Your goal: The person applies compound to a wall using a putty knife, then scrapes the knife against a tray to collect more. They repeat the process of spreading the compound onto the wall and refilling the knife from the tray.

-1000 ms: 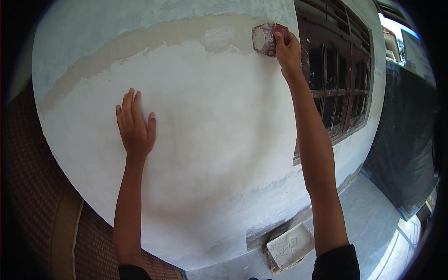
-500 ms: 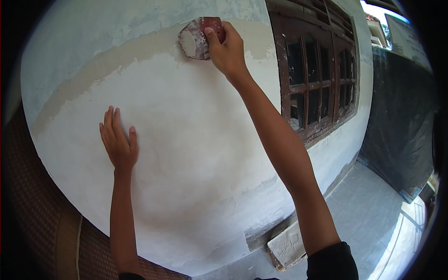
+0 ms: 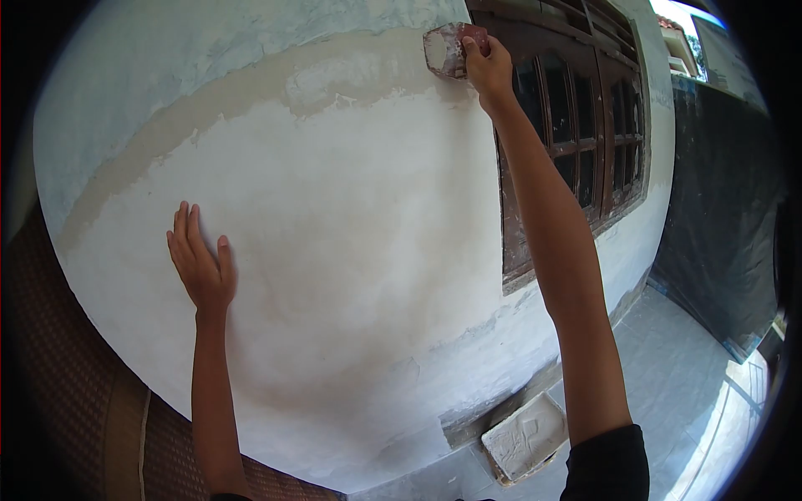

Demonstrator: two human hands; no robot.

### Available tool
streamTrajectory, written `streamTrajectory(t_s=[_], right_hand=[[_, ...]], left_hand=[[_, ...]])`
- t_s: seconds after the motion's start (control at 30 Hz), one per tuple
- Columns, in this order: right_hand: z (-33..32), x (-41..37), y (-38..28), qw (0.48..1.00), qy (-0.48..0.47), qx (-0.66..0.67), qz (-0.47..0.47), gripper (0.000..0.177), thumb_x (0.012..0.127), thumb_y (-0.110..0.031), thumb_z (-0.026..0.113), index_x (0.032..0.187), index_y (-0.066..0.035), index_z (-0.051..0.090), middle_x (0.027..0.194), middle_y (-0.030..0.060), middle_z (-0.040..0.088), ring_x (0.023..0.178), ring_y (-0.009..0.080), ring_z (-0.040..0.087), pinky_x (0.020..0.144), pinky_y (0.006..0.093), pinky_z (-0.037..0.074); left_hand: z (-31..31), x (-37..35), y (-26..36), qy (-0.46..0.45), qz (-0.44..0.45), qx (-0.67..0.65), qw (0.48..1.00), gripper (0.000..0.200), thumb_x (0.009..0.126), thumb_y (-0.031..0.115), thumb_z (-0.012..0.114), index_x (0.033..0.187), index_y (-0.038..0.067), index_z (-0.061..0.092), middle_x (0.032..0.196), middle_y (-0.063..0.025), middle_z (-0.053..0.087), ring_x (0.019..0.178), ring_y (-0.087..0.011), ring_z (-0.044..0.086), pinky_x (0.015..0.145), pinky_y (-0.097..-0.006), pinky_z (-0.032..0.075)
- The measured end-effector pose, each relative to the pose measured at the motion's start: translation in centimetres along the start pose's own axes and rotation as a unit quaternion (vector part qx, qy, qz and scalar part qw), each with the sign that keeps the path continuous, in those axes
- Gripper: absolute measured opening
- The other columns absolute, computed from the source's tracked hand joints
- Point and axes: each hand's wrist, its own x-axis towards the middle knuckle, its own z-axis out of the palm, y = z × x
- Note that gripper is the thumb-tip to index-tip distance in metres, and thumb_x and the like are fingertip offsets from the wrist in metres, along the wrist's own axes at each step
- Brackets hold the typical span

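Note:
My right hand point(image 3: 490, 71) grips a putty scraper point(image 3: 449, 52) with a reddish-brown grip and a blade smeared with white paste. The scraper lies against the upper wall point(image 3: 334, 209), close to the window frame's left edge. Along the wall's upper part runs a beige band of filler point(image 3: 276, 71), with a paler wet patch of putty point(image 3: 326, 79) on it. Lower on the left, my left hand point(image 3: 200, 263) rests flat on the white wall, fingers stretched and holding nothing.
A dark brown wooden window point(image 3: 576, 108) with glass panes is set in the wall at right. On the grey tiled floor point(image 3: 643, 367) by the wall's foot stands a tray of white putty point(image 3: 526, 438). A dark sheet point(image 3: 718, 200) hangs at far right; brown woven matting point(image 3: 75, 359) lies lower left.
My right hand has drawn the scraper rightward and slightly up to the window's edge, leaving a pale smear of putty on the beige band. My left hand stays on the wall.

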Motion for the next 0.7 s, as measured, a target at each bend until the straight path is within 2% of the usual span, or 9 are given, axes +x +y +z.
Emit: streamTrajectory(t_s=[0.17, 0.23, 0.3, 0.37, 0.43, 0.5, 0.53, 0.6, 0.7], right_hand=[[-5.0, 3.3, 4.9, 0.999, 0.027, -0.016, 0.045, 0.032, 0.093, -0.023, 0.068, 0.111, 0.004, 0.066, 0.102, 0.0127, 0.071, 0.087, 0.0194, 0.067, 0.082, 0.0335, 0.052], [-6.4, 2.7, 4.2, 0.987, 0.065, 0.111, 0.1, 0.03, 0.094, -0.021, 0.067, 0.112, 0.004, 0.065, 0.1, 0.0108, 0.069, 0.087, 0.0165, 0.066, 0.081, 0.0314, 0.052], [-5.9, 1.9, 3.0, 0.988, 0.047, 0.126, 0.074, 0.029, 0.095, -0.02, 0.066, 0.112, 0.004, 0.065, 0.096, 0.0085, 0.069, 0.086, 0.014, 0.065, 0.08, 0.03, 0.052], [-3.0, -0.4, 0.1, 0.995, -0.006, 0.095, -0.012, 0.029, 0.095, -0.02, 0.065, 0.112, 0.004, 0.064, 0.096, 0.0097, 0.07, 0.085, 0.0155, 0.066, 0.078, 0.0316, 0.052], [0.8, -4.4, -5.5, 0.994, -0.037, 0.092, -0.045, 0.027, 0.095, -0.019, 0.065, 0.109, 0.004, 0.064, 0.094, 0.0131, 0.071, 0.085, 0.0188, 0.068, 0.079, 0.0336, 0.052], [4.1, -7.5, -9.4, 0.987, -0.091, 0.118, -0.065, 0.027, 0.093, -0.02, 0.066, 0.106, 0.004, 0.063, 0.091, 0.0196, 0.071, 0.084, 0.0298, 0.07, 0.081, 0.0379, 0.052], [6.0, -8.3, -10.1, 0.987, -0.095, 0.091, -0.089, 0.03, 0.095, -0.023, 0.066, 0.11, 0.002, 0.064, 0.092, 0.015, 0.07, 0.08, 0.0225, 0.066, 0.078, 0.0343, 0.052], [8.6, -9.5, -11.5, 0.983, -0.127, 0.086, -0.101, 0.029, 0.092, -0.021, 0.067, 0.109, 0.002, 0.063, 0.092, 0.022, 0.071, 0.087, 0.0347, 0.07, 0.084, 0.0388, 0.052], [10.0, -8.7, -10.7, 0.989, -0.114, 0.001, -0.088, 0.031, 0.092, -0.023, 0.065, 0.11, 0.002, 0.063, 0.094, 0.0214, 0.071, 0.092, 0.0355, 0.07, 0.087, 0.0405, 0.052]], left_hand=[[0.0, 0.0, 0.0, 0.002, 0.002, -0.002, 1.0, 0.054, 0.101, 0.029, 0.044, 0.148, 0.002, 0.038, 0.154, -0.0169, 0.037, 0.144, -0.0332, 0.033, 0.119, -0.0558, 0.018], [0.1, 0.0, 0.0, 0.006, 0.004, -0.007, 1.0, 0.054, 0.101, 0.029, 0.043, 0.147, 0.001, 0.038, 0.154, -0.0172, 0.037, 0.144, -0.0335, 0.033, 0.119, -0.0559, 0.018], [0.0, 0.0, 0.0, 0.008, 0.003, -0.006, 1.0, 0.054, 0.099, 0.026, 0.046, 0.147, 0.002, 0.038, 0.154, -0.0162, 0.037, 0.144, -0.0326, 0.033, 0.119, -0.0557, 0.018], [0.0, 0.0, 0.2, 0.01, 0.005, -0.007, 1.0, 0.055, 0.097, 0.023, 0.048, 0.147, 0.002, 0.039, 0.154, -0.0152, 0.037, 0.144, -0.0318, 0.034, 0.119, -0.0556, 0.019], [0.1, 0.1, 0.1, 0.01, -0.001, -0.007, 1.0, 0.055, 0.098, 0.023, 0.048, 0.147, 0.002, 0.039, 0.154, -0.0153, 0.037, 0.144, -0.032, 0.034, 0.119, -0.0555, 0.019], [0.0, 0.0, 0.1, 0.01, 0.002, -0.006, 1.0, 0.054, 0.098, 0.023, 0.047, 0.147, 0.002, 0.039, 0.154, -0.0154, 0.037, 0.144, -0.0321, 0.034, 0.119, -0.0556, 0.018], [0.0, 0.1, 0.2, 0.012, 0.003, -0.005, 1.0, 0.054, 0.098, 0.023, 0.047, 0.147, 0.002, 0.039, 0.154, -0.0155, 0.037, 0.144, -0.0322, 0.034, 0.119, -0.0556, 0.018], [0.1, 0.1, 0.1, 0.014, 0.008, -0.006, 1.0, 0.054, 0.098, 0.023, 0.047, 0.147, 0.001, 0.039, 0.154, -0.0156, 0.037, 0.144, -0.0322, 0.034, 0.119, -0.0556, 0.018], [0.1, 0.2, 0.1, 0.011, 0.01, -0.005, 1.0, 0.054, 0.098, 0.023, 0.047, 0.147, 0.001, 0.039, 0.154, -0.0159, 0.037, 0.144, -0.0323, 0.034, 0.119, -0.0557, 0.018]])
